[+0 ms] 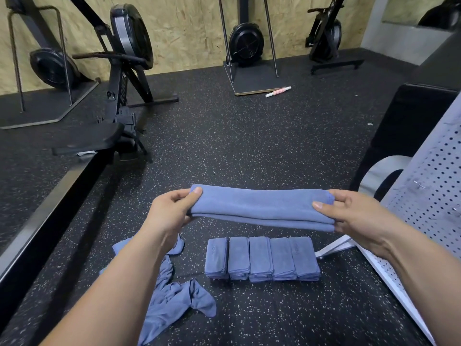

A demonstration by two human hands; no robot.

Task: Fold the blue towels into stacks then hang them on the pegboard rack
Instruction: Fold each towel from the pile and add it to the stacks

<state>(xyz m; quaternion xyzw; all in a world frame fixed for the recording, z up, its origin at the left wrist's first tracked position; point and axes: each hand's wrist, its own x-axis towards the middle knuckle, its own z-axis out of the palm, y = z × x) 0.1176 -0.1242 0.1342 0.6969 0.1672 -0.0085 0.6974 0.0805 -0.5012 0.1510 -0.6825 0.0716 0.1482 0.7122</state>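
Observation:
A blue towel (262,208), folded into a long strip, is held level in the air above the floor. My left hand (172,211) pinches its left end, thumb on top. My right hand (349,213) pinches its right end the same way. Below it on the speckled floor stands a row of several folded blue towels (262,258), side by side. An unfolded, crumpled blue towel (172,298) lies on the floor at the lower left, partly under my left forearm. The white pegboard rack (429,186) leans at the right edge.
A rowing machine (119,96) and its long rail (50,196) run along the left. More black machines stand against the wooden wall at the back. A pink roller (278,91) lies on the floor far ahead. A black box (409,126) sits behind the rack.

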